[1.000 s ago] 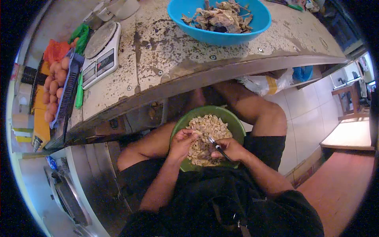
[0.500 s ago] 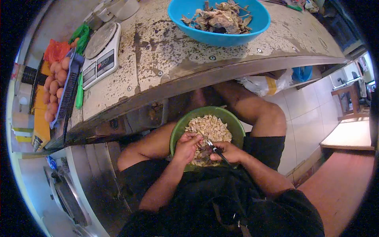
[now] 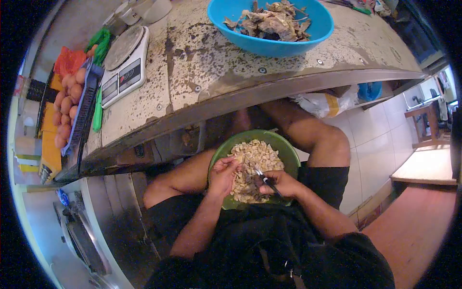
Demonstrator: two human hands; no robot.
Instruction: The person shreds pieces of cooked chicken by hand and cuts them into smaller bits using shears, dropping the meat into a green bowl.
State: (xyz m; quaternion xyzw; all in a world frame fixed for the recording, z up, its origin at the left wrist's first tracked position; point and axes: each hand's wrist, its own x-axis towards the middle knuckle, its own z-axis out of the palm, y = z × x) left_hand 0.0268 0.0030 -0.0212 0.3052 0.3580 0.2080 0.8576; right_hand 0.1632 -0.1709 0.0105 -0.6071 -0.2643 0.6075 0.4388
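Note:
A green basin [image 3: 291, 153] full of small pale cut pieces [image 3: 262, 150] sits between my legs, below the table edge. My right hand [image 3: 281, 184] is closed round a small black-handled knife [image 3: 260, 175], its short metal blade pointing up and left over the pieces. A dark, greyish clump [image 3: 254, 185] shows by the fingers of that hand. My left hand [image 3: 224, 174] is over the basin's left side, thumb and fingertips pinched together. What the pinch holds is too small to make out.
On the table [image 3: 192, 62] stand a blue bowl [image 3: 269, 47] of brown, torn-looking pieces and a white kitchen scale [image 3: 126, 77]. Eggs [image 3: 67, 108] fill a tray at the left. A red bench [image 3: 418, 226] is at the right; a white sack [image 3: 315, 103] lies under the table.
My left hand has drawn slightly left, away from the knife tip. The blade has swung more upright, and a gap has opened between the hands.

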